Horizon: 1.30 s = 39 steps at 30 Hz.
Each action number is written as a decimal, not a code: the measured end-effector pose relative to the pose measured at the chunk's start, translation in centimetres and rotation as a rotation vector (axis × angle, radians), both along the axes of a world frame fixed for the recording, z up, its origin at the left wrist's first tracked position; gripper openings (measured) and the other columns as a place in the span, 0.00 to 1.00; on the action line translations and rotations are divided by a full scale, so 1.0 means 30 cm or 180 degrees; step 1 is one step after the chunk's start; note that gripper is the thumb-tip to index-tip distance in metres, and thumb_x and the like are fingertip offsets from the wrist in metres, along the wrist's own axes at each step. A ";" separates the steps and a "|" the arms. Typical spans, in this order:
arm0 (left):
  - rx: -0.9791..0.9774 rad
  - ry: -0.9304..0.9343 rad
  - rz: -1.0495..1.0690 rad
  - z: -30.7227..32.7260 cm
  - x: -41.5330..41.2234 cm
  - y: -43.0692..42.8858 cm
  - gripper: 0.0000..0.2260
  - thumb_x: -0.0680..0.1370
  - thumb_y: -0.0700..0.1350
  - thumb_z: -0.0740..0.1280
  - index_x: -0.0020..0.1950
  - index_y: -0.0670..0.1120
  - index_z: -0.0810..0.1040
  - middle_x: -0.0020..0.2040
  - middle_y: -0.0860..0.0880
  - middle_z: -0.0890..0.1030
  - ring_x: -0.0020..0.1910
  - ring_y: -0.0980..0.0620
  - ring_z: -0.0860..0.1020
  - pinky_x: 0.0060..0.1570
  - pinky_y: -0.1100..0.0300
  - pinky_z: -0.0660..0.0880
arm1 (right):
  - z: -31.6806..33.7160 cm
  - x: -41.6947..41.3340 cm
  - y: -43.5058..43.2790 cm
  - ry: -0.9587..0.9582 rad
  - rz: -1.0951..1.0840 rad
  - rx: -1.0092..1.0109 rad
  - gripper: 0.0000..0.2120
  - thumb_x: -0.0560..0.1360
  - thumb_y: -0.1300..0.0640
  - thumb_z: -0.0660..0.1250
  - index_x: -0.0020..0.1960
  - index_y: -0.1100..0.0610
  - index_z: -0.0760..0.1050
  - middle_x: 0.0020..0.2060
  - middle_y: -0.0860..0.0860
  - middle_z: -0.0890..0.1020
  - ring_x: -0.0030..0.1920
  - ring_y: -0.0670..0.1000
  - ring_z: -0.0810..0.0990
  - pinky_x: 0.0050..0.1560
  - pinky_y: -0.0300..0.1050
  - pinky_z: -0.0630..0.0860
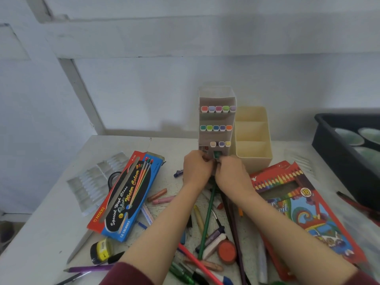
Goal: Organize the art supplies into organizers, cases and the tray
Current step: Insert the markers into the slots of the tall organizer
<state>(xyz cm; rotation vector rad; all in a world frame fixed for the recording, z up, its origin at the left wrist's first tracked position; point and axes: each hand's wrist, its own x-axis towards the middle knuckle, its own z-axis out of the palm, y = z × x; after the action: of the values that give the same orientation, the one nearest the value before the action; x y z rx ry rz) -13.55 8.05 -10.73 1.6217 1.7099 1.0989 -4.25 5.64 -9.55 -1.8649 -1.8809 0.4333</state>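
A tall white tiered marker organizer (216,95) stands at the middle of the table, with rows of coloured marker caps showing in its upper tiers. Both hands meet at its lowest tier. My left hand (196,168) has its fingers curled at the organizer's base; what they hold is hidden. My right hand (231,174) pinches a green-capped marker (217,154) at the lowest slot. Loose pencils, crayons and pens (205,229) lie scattered under my forearms.
A cream three-compartment organizer (254,157) stands right of the white one. A black tray (337,149) with round paint pots sits at the far right. A blue-red watercolour pencil box (125,196) lies left, a red colour pencil box (298,206) right, a clear plastic insert (92,182) far left.
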 end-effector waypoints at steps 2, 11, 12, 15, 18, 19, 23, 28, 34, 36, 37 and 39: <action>0.0006 0.0116 0.0005 -0.006 0.003 0.008 0.08 0.73 0.41 0.68 0.36 0.39 0.82 0.30 0.48 0.79 0.32 0.50 0.77 0.29 0.69 0.67 | 0.004 0.006 0.006 -0.0143 0.0022 -0.0101 0.10 0.77 0.59 0.58 0.52 0.63 0.75 0.49 0.60 0.75 0.50 0.61 0.76 0.42 0.46 0.68; 0.0692 -0.0214 0.0231 0.031 -0.015 -0.042 0.02 0.76 0.42 0.66 0.47 0.45 0.78 0.36 0.58 0.76 0.35 0.64 0.73 0.35 0.74 0.67 | 0.073 0.050 -0.025 0.0064 -0.0074 0.0665 0.08 0.77 0.57 0.57 0.43 0.59 0.72 0.37 0.52 0.75 0.38 0.53 0.74 0.36 0.46 0.68; 0.0717 -0.0297 0.0225 0.038 -0.016 -0.048 0.04 0.76 0.42 0.66 0.50 0.45 0.77 0.37 0.58 0.76 0.36 0.64 0.74 0.35 0.73 0.68 | 0.085 0.059 -0.021 0.0165 -0.0140 0.0679 0.07 0.77 0.57 0.57 0.45 0.59 0.72 0.37 0.52 0.76 0.39 0.54 0.75 0.35 0.46 0.69; 0.0710 -0.0239 -0.0008 0.050 -0.019 -0.042 0.10 0.78 0.41 0.63 0.59 0.44 0.77 0.39 0.56 0.76 0.37 0.66 0.73 0.37 0.78 0.67 | 0.104 0.077 0.003 0.0412 -0.0205 0.0669 0.08 0.78 0.58 0.57 0.54 0.59 0.72 0.40 0.53 0.78 0.40 0.53 0.77 0.35 0.44 0.69; 0.0624 0.0155 -0.0229 0.042 -0.017 -0.011 0.11 0.80 0.43 0.59 0.52 0.42 0.80 0.38 0.52 0.80 0.36 0.59 0.75 0.34 0.72 0.67 | 0.097 0.080 0.036 0.0534 -0.0097 0.0502 0.13 0.78 0.60 0.57 0.61 0.60 0.73 0.47 0.55 0.79 0.46 0.54 0.78 0.40 0.42 0.70; 0.0574 0.0198 -0.0241 0.036 -0.015 0.000 0.12 0.81 0.44 0.58 0.49 0.42 0.81 0.36 0.49 0.81 0.35 0.56 0.76 0.34 0.72 0.66 | 0.089 0.081 0.046 0.0604 -0.0057 0.0425 0.12 0.78 0.61 0.57 0.58 0.60 0.75 0.46 0.55 0.80 0.46 0.53 0.78 0.38 0.41 0.70; 0.0525 0.0216 -0.0250 0.036 -0.009 0.010 0.14 0.81 0.43 0.58 0.41 0.40 0.79 0.29 0.52 0.76 0.29 0.62 0.73 0.32 0.75 0.65 | 0.070 0.090 0.067 0.0623 -0.0032 0.0338 0.09 0.78 0.61 0.57 0.50 0.60 0.76 0.41 0.54 0.78 0.40 0.49 0.74 0.34 0.38 0.66; 0.0509 0.0134 -0.0291 0.043 -0.007 0.019 0.16 0.81 0.45 0.59 0.39 0.40 0.81 0.29 0.48 0.78 0.29 0.57 0.74 0.32 0.71 0.67 | 0.063 0.090 0.080 0.0737 -0.0108 0.0456 0.13 0.79 0.57 0.58 0.56 0.63 0.78 0.43 0.56 0.81 0.39 0.48 0.75 0.37 0.36 0.67; 0.0305 -0.0072 -0.0353 0.058 -0.004 0.014 0.17 0.81 0.46 0.59 0.41 0.43 0.83 0.29 0.49 0.81 0.22 0.63 0.73 0.37 0.64 0.73 | 0.063 0.092 0.082 0.0732 -0.0100 0.0500 0.12 0.79 0.57 0.59 0.43 0.62 0.77 0.32 0.51 0.76 0.32 0.46 0.73 0.31 0.37 0.66; 0.0257 -0.0167 -0.0357 0.068 -0.003 0.009 0.16 0.81 0.47 0.60 0.42 0.43 0.84 0.28 0.50 0.80 0.21 0.63 0.72 0.36 0.64 0.73 | 0.066 0.096 0.080 0.0819 -0.0085 0.0479 0.15 0.79 0.57 0.58 0.39 0.62 0.76 0.28 0.51 0.74 0.30 0.46 0.73 0.31 0.39 0.66; 0.0260 -0.0219 -0.0349 0.072 -0.003 0.006 0.15 0.80 0.47 0.61 0.43 0.44 0.84 0.28 0.51 0.80 0.21 0.63 0.72 0.37 0.63 0.74 | 0.068 0.098 0.078 0.0873 -0.0079 0.0475 0.15 0.79 0.57 0.58 0.38 0.62 0.76 0.28 0.51 0.75 0.30 0.47 0.73 0.31 0.39 0.67; 0.0272 -0.0314 -0.0329 0.077 -0.002 0.003 0.12 0.79 0.48 0.63 0.45 0.46 0.84 0.26 0.53 0.78 0.22 0.63 0.72 0.37 0.61 0.75 | 0.073 0.104 0.075 0.0955 -0.0085 0.0480 0.14 0.79 0.57 0.59 0.39 0.58 0.77 0.30 0.49 0.76 0.33 0.46 0.74 0.31 0.36 0.67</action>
<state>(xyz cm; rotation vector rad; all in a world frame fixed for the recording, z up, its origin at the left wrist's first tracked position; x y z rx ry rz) -13.61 8.14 -8.43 1.6593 1.5182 1.1952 -1.14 7.88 -7.37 -1.6245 -1.6401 0.5157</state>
